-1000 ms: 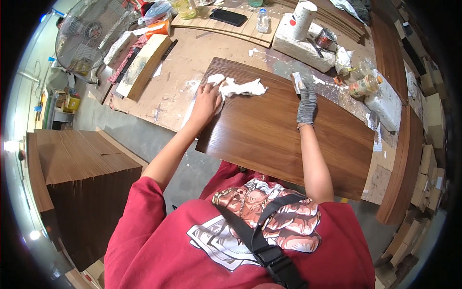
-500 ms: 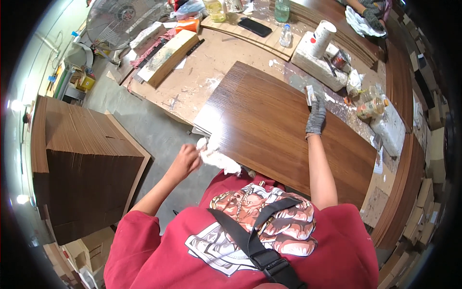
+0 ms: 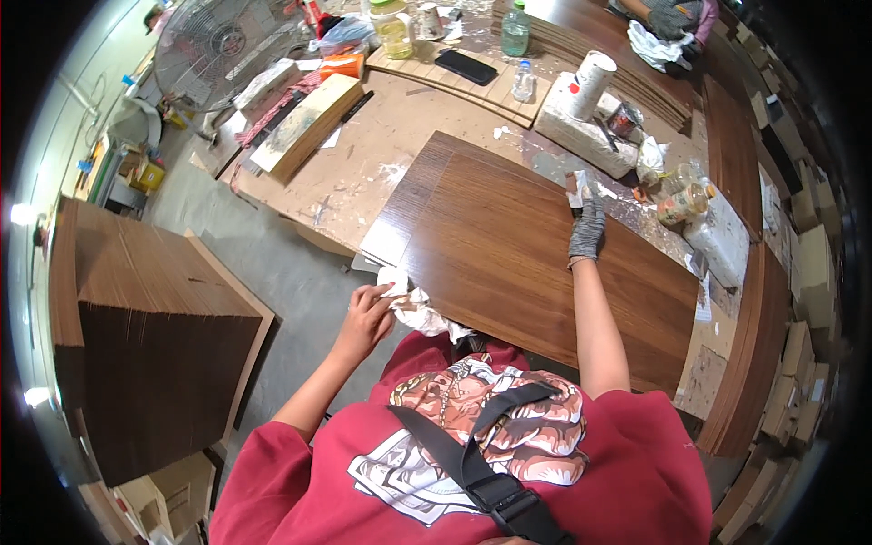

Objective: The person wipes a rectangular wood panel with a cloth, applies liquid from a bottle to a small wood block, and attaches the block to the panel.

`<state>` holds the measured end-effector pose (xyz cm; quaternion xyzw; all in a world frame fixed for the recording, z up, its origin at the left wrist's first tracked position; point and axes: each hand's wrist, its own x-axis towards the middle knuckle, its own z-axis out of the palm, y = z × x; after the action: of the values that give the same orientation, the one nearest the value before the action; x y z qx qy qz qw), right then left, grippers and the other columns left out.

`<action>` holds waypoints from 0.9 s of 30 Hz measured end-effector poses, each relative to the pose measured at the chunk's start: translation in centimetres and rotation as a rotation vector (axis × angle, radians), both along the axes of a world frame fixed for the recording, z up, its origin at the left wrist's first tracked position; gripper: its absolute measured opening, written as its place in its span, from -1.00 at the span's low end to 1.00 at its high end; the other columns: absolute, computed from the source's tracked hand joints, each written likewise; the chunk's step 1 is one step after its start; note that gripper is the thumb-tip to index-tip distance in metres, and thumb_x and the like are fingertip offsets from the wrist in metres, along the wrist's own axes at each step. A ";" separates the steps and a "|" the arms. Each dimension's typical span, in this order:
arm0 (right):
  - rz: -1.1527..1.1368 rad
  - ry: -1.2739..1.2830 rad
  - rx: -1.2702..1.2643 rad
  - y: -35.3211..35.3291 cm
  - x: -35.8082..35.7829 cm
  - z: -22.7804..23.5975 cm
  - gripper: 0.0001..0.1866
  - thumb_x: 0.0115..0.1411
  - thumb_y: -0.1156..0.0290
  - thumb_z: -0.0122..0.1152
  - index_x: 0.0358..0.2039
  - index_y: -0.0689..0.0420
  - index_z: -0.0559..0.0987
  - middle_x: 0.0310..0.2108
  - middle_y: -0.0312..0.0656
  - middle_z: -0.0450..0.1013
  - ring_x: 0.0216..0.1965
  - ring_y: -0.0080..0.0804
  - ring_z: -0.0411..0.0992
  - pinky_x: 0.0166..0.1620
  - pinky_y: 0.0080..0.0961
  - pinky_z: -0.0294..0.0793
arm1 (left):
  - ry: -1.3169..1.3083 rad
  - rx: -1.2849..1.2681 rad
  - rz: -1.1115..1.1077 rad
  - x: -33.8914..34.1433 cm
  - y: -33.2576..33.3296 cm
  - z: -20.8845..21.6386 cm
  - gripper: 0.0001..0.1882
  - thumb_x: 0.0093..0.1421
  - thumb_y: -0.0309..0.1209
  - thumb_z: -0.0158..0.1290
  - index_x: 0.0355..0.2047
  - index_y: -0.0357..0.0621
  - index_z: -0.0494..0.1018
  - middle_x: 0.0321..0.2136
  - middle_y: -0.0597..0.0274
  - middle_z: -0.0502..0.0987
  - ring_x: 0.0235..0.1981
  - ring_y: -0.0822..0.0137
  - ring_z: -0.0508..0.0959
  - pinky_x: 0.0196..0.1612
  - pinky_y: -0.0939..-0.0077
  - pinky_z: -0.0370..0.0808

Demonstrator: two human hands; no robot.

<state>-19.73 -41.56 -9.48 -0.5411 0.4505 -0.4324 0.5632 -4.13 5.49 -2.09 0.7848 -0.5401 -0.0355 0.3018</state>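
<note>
Dark phone screen (image 3: 465, 66) on slats, orange carton (image 3: 342, 65) left, paper cup (image 3: 590, 84) right

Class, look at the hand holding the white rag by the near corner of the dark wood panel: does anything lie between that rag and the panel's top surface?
Nothing visible does. The left hand holds the white rag against the near edge of the wood panel, whose surface is bare up to the gloved right hand at the far edge.

Glossy wood-grain panel (image 3: 536, 263); crumpled white cloth (image 3: 420, 313); knit glove (image 3: 588, 232).
</note>
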 end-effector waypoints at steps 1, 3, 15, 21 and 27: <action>-0.030 0.008 -0.017 -1.6 -0.8 -0.8 -0.59 0.42 0.20 0.05 0.17 0.13 0.52 0.05 -0.22 0.52 0.03 -0.45 0.43 0.13 -0.53 0.35 | 0.010 -0.007 -0.035 0.7 -0.5 -0.4 -0.66 0.15 -0.51 0.13 -0.03 -0.21 0.49 0.08 0.06 0.45 0.06 -0.07 0.37 0.14 0.12 0.38; 0.004 -0.285 0.007 -2.9 -1.5 -2.0 -0.61 0.44 0.23 0.00 0.14 0.17 0.52 0.01 -0.16 0.54 -0.02 -0.38 0.46 0.12 -0.48 0.42 | 0.067 0.006 -0.093 2.6 0.3 -0.2 -0.63 0.14 -0.53 0.12 -0.01 -0.22 0.49 0.06 0.05 0.46 0.05 -0.07 0.39 0.13 0.12 0.38; 0.359 -1.008 0.671 0.8 -9.6 4.1 -0.53 0.42 0.22 0.05 0.22 0.20 0.38 0.11 0.10 0.45 0.08 0.04 0.47 0.21 0.06 0.47 | 0.235 -0.277 0.156 13.8 -7.2 3.0 -0.67 0.22 -0.55 0.04 0.01 -0.21 0.54 -0.09 -0.10 0.46 -0.03 -0.03 0.43 0.07 0.22 0.36; 0.320 -1.044 0.711 1.5 -8.8 4.4 -0.49 0.38 0.24 0.09 0.23 0.25 0.35 0.13 0.14 0.41 0.12 0.09 0.41 0.27 0.10 0.39 | 0.110 -0.003 -0.280 6.8 -16.7 0.7 -0.55 0.23 -0.38 0.07 0.15 -0.12 0.45 0.19 -0.13 0.39 0.25 -0.08 0.35 0.33 -0.06 0.21; 0.351 -1.030 0.740 1.9 -7.7 5.0 -0.45 0.40 0.03 -0.01 0.15 0.26 0.42 0.02 0.09 0.47 0.02 0.04 0.47 0.16 0.01 0.48 | -0.045 0.048 -0.366 2.4 -19.8 -0.9 -0.54 0.36 -0.19 -0.03 0.18 -0.13 0.38 0.33 -0.03 0.23 0.39 -0.03 0.17 0.41 -0.06 0.05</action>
<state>-27.39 -39.67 -4.49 -0.1008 0.1472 -0.3545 0.9179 -1.70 -14.36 -2.97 0.6809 -0.6796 -0.0850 0.2594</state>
